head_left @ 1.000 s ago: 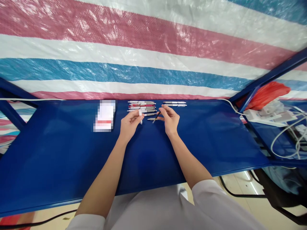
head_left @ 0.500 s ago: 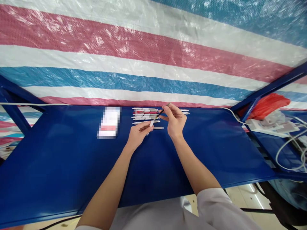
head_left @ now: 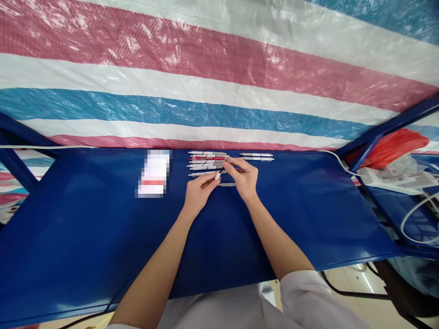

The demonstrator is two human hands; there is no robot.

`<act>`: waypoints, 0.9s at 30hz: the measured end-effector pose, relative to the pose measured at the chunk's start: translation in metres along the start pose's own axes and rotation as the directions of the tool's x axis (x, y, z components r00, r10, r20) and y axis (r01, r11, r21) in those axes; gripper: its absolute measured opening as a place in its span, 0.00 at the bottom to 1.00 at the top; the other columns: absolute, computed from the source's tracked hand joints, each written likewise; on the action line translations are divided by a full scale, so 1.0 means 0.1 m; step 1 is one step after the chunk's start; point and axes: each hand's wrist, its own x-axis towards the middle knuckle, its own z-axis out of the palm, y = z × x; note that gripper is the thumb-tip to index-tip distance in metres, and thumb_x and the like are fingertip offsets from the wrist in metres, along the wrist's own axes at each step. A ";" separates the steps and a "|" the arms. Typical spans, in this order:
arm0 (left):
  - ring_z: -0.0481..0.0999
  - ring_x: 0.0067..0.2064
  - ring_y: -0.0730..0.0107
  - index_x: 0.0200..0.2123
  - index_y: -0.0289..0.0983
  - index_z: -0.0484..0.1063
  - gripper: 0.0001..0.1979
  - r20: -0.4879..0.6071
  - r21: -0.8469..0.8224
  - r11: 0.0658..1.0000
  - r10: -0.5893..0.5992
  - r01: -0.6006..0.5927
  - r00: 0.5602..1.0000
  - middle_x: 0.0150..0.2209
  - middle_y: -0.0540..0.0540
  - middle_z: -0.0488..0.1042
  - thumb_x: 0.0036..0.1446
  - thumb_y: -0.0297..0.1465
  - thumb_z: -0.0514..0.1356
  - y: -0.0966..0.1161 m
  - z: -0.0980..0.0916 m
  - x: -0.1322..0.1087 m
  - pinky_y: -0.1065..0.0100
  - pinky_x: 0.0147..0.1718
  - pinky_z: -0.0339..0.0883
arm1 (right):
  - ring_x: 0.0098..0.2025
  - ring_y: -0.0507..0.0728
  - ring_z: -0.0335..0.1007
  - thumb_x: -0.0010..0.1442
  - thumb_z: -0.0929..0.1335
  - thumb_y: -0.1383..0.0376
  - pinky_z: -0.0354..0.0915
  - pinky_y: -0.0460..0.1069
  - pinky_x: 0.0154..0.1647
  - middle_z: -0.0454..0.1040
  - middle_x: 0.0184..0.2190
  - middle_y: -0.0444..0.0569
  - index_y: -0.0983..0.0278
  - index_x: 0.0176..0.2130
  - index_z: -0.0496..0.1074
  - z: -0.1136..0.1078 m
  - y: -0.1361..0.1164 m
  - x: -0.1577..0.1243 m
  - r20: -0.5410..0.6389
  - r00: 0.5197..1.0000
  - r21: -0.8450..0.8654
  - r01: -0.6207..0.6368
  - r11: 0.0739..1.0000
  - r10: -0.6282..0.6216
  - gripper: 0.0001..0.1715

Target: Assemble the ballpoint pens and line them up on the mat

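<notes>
Between thumb and fingers, my left hand (head_left: 200,191) pinches a white pen barrel (head_left: 217,175) that tilts up to the right. My right hand (head_left: 243,176) is closed on a dark pen refill (head_left: 222,168), whose lower end meets the open top of the barrel. Most of the refill is inside the barrel or behind my fingers. Just below the hands a grey pen grip section (head_left: 227,184) lies on the blue table (head_left: 120,256). Behind them a row of several white pens (head_left: 206,166), one with a red part (head_left: 206,159), is partly covered by my fingers.
Two pens (head_left: 256,156) lie apart, right of the row. A blurred-out white rectangular item (head_left: 153,176) lies to the left. A striped plastic sheet (head_left: 206,87) hangs behind the table. At the right are a red plastic bag (head_left: 394,148) and white cables (head_left: 406,224).
My right hand has moved down and left toward my left hand. Less of the dark refill shows above the barrel. The two pens at the right have come into fuller view.
</notes>
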 end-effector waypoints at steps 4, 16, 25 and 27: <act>0.83 0.38 0.57 0.41 0.39 0.82 0.17 -0.005 0.008 1.000 0.014 -0.014 1.000 0.39 0.45 0.83 0.48 0.40 0.70 0.02 0.02 0.00 0.55 0.45 0.78 | 0.40 0.58 0.79 0.48 0.76 0.59 0.76 0.55 0.44 0.81 0.33 0.45 0.59 0.31 0.81 -0.02 0.02 -0.01 -0.016 0.998 0.015 -0.053 0.999 0.053 0.09; 0.82 0.37 0.58 0.40 0.40 0.82 0.16 -0.018 0.052 0.999 0.007 -0.006 1.000 0.37 0.45 0.83 0.49 0.41 0.69 0.06 -0.01 0.00 0.58 0.41 0.78 | 0.36 0.56 0.78 0.48 0.76 0.56 0.77 0.52 0.38 0.81 0.32 0.45 0.61 0.33 0.80 0.04 0.02 -0.01 -0.047 0.992 0.015 -0.112 0.994 0.113 0.14; 0.82 0.36 0.59 0.42 0.37 0.82 0.20 -0.029 0.080 0.996 -0.046 0.048 0.998 0.35 0.44 0.83 0.48 0.42 0.70 0.13 -0.15 0.01 0.58 0.41 0.78 | 0.44 0.60 0.80 0.53 0.74 0.51 0.77 0.50 0.33 0.83 0.40 0.46 0.58 0.44 0.80 -0.26 -0.03 0.04 0.143 0.968 -0.151 -0.183 0.971 0.205 0.21; 0.82 0.36 0.58 0.43 0.37 0.81 0.20 -0.024 0.074 0.996 -0.057 0.058 0.998 0.36 0.44 0.83 0.48 0.42 0.70 0.14 -0.16 0.01 0.58 0.42 0.78 | 0.43 0.60 0.81 0.55 0.73 0.52 0.77 0.53 0.39 0.84 0.39 0.45 0.58 0.44 0.80 -0.38 0.01 0.05 0.245 0.951 -0.279 -0.117 0.953 0.188 0.20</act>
